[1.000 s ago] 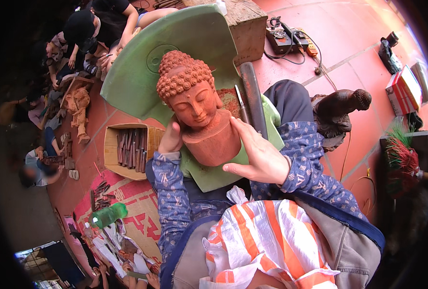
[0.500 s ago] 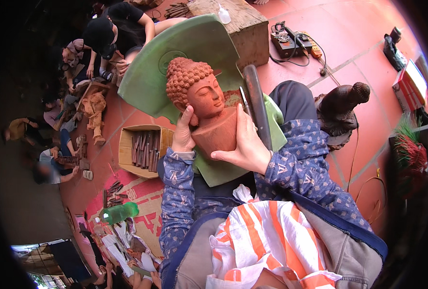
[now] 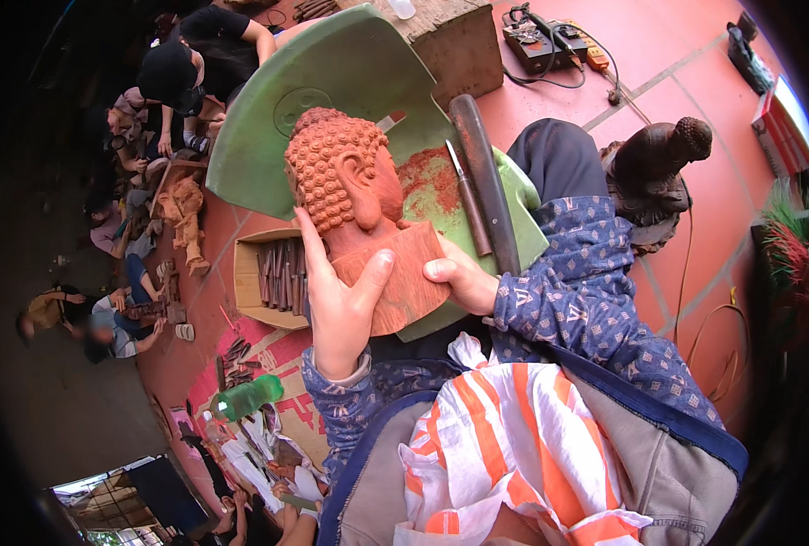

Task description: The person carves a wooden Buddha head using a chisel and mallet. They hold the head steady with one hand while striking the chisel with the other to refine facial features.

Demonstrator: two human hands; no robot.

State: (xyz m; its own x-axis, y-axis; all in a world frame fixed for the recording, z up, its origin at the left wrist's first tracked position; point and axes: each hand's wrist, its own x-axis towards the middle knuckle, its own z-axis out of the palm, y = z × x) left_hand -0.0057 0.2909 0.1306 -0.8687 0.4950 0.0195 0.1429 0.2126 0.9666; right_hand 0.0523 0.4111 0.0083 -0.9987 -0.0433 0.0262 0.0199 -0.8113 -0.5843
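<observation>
A reddish wooden Buddha head carving (image 3: 345, 177) with curled hair is held over my lap, its ear side toward me and its flat-cut base toward my body. My left hand (image 3: 336, 305) grips the base and neck from the left, thumb on the wood. My right hand (image 3: 464, 278) holds the base's right side; most of its fingers are hidden. Beneath lies a curved green plastic piece (image 3: 250, 150) with reddish sawdust (image 3: 430, 182) on it. To the right of the carving rest a slim carving knife (image 3: 471, 214) and a dark rounded bar (image 3: 483, 173).
At left stands a cardboard box (image 3: 248, 284) of wooden-handled tools, with a green bottle (image 3: 248, 398) nearer me. A dark carved statue (image 3: 655, 177) sits right of my knee. Beyond are a wooden block (image 3: 459, 55) and a black corded device (image 3: 541, 44). Other people work at far left.
The carving has turned from its front to its ear side and tilted. My left hand has shifted lower along the base; my right hand has slid to its right edge.
</observation>
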